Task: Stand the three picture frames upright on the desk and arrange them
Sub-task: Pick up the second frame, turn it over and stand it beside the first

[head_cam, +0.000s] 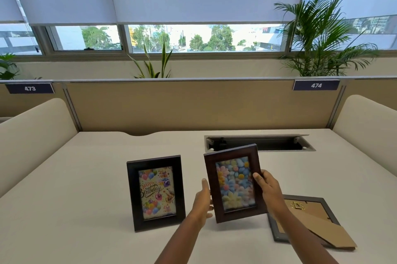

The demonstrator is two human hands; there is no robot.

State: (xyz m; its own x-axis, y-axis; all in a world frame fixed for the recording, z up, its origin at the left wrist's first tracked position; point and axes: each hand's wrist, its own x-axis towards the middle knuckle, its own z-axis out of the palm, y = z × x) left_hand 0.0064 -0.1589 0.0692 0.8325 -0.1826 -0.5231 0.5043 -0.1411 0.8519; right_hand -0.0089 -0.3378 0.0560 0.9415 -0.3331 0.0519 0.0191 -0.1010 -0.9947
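- Beige partitions wall off our cubicle, with half-drawn blinds and potted plants behind, and we work on a pale tabletop (90, 188) that has an open cable hatch (260, 142) near its far edge.
- One of the three is done as far as we can see: the black birthday frame (155, 193) stands upright on the tabletop, left of centre, picture facing us.
- We hold the brown flower frame (235, 183) off the tabletop, tilted a little, just right of the birthday frame.
- Our right hand (267, 188) is closed on its right edge, thumb over the front.
- Our left hand (203, 201) is at its left edge with fingers spread; we cannot tell how firmly it grips.
- The grey frame (300, 220) lies face down near our right forearm, its cardboard stand (332, 235) swung out.
- We judge the job roughly a third through: the flower frame has yet to be stood up, then the grey one turned over and set up, then all three lined up.
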